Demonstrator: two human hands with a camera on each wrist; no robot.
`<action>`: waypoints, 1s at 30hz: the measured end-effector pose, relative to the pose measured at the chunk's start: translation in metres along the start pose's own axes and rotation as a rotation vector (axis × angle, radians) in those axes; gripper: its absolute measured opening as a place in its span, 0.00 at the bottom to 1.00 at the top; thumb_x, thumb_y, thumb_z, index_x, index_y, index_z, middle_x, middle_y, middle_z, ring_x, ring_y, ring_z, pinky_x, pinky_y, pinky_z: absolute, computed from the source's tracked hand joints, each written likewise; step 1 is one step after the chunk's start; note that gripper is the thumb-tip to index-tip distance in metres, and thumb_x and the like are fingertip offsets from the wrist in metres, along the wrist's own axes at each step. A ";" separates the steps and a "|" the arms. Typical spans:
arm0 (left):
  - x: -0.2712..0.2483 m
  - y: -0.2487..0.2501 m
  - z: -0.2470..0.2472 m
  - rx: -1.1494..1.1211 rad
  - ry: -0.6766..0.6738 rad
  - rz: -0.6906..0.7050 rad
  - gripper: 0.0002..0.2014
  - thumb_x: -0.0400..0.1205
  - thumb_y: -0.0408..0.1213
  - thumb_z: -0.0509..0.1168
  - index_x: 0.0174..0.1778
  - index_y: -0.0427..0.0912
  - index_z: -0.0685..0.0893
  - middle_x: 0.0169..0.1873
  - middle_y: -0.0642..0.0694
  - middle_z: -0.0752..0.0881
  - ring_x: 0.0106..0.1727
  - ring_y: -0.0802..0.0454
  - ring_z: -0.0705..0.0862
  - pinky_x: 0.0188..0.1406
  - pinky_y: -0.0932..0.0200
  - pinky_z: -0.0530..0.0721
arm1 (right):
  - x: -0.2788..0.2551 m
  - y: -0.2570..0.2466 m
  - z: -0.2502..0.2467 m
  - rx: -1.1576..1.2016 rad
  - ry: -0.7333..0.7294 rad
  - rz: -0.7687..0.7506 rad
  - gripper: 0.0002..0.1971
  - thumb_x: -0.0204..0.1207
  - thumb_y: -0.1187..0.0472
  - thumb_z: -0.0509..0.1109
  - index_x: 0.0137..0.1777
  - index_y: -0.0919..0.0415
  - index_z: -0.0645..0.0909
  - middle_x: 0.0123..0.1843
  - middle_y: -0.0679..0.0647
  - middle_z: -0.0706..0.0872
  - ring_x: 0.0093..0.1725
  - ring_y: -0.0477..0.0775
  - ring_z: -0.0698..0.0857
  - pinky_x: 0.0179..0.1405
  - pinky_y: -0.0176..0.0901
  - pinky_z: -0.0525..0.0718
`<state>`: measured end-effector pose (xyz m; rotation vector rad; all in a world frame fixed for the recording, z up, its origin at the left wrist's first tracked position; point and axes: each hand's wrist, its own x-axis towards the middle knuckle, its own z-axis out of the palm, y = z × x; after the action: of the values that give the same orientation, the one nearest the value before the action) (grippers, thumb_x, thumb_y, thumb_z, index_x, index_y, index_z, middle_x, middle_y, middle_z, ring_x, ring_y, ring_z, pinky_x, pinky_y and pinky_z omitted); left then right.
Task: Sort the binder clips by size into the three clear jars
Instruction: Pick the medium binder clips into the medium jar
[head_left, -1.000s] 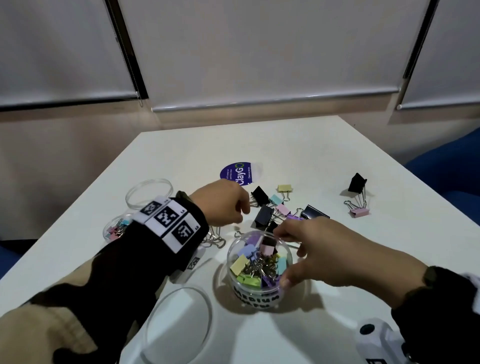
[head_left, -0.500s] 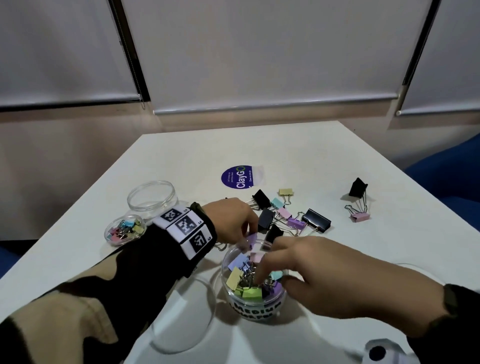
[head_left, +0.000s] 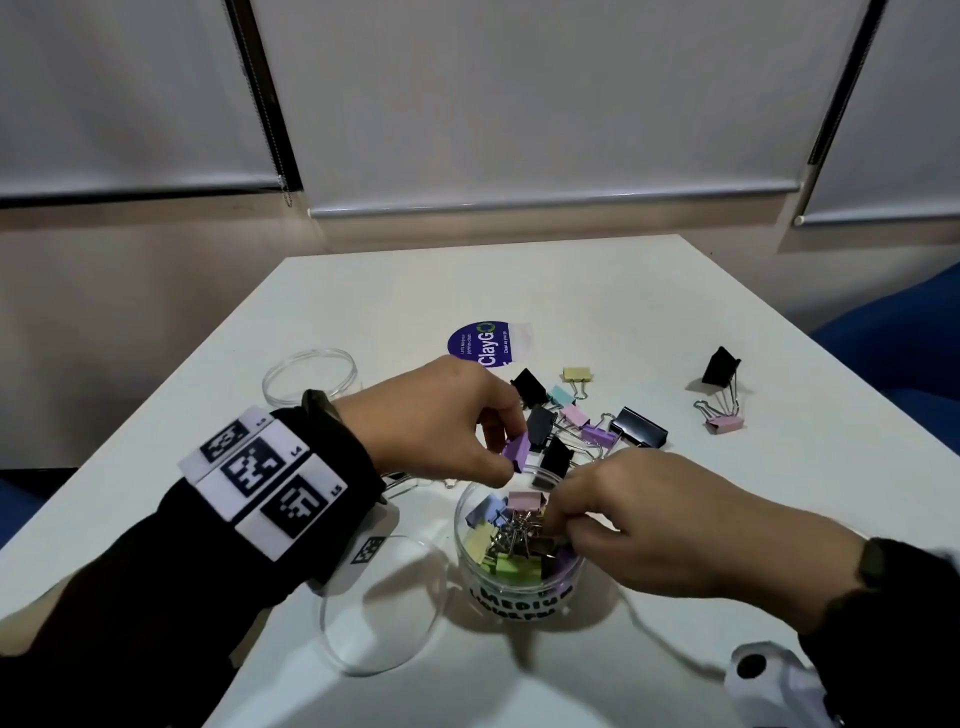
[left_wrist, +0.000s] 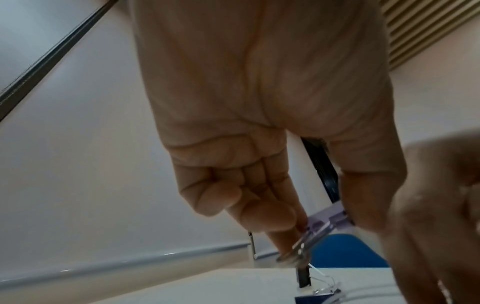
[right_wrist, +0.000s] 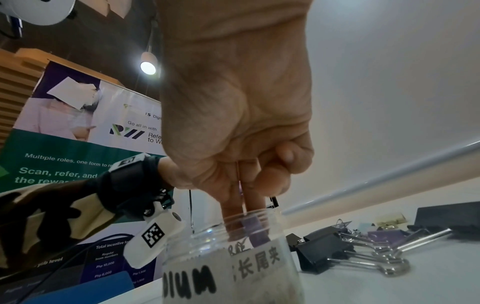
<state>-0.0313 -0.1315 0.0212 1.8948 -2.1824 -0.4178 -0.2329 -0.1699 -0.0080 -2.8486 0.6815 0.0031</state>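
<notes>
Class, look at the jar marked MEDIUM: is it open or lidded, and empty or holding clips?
Open and partly filled. The jar has no lid; the right hand reaches into the coloured clips inside.

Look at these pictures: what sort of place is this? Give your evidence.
Probably an office or meeting room: a white table against roller blinds, blue chairs beside it, and a printed staff-referral banner in the right wrist view.

On the desk (head_left: 649, 312), the jar marked "medium" (head_left: 519, 582) stands nearest the person, with a loose heap of binder clips (head_left: 576, 421) just behind it and two more clips (head_left: 719, 400) well apart to the right. A lid (head_left: 382, 608) lies just left of that jar, and another jar (head_left: 311, 374) stands farther back on the left. The left hand (head_left: 441, 415) hangs above the near jar's back rim, and the right hand's fingers (head_left: 558, 514) reach into it.
</notes>
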 end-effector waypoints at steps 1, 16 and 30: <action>-0.001 0.001 0.001 -0.006 -0.018 -0.009 0.09 0.70 0.41 0.74 0.45 0.54 0.88 0.34 0.61 0.85 0.28 0.68 0.78 0.30 0.72 0.72 | 0.001 -0.001 0.001 -0.002 -0.002 0.011 0.17 0.73 0.51 0.54 0.54 0.48 0.82 0.50 0.47 0.88 0.48 0.51 0.84 0.47 0.50 0.84; -0.028 -0.001 -0.001 -0.019 -0.027 -0.108 0.09 0.69 0.48 0.77 0.44 0.56 0.89 0.33 0.61 0.87 0.30 0.65 0.79 0.33 0.63 0.81 | 0.000 -0.008 0.008 -0.269 0.069 -0.105 0.28 0.78 0.43 0.42 0.41 0.58 0.80 0.48 0.51 0.85 0.43 0.58 0.83 0.38 0.51 0.80; 0.003 0.037 0.035 0.108 -0.249 0.080 0.17 0.70 0.44 0.78 0.56 0.56 0.89 0.42 0.56 0.89 0.36 0.62 0.81 0.39 0.64 0.80 | -0.017 0.034 -0.004 -0.036 0.243 0.194 0.15 0.77 0.43 0.60 0.41 0.49 0.84 0.39 0.44 0.85 0.33 0.43 0.77 0.35 0.44 0.76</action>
<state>-0.0782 -0.1275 0.0013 1.8906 -2.4766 -0.5589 -0.2636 -0.1930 -0.0097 -2.8307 1.0135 -0.3079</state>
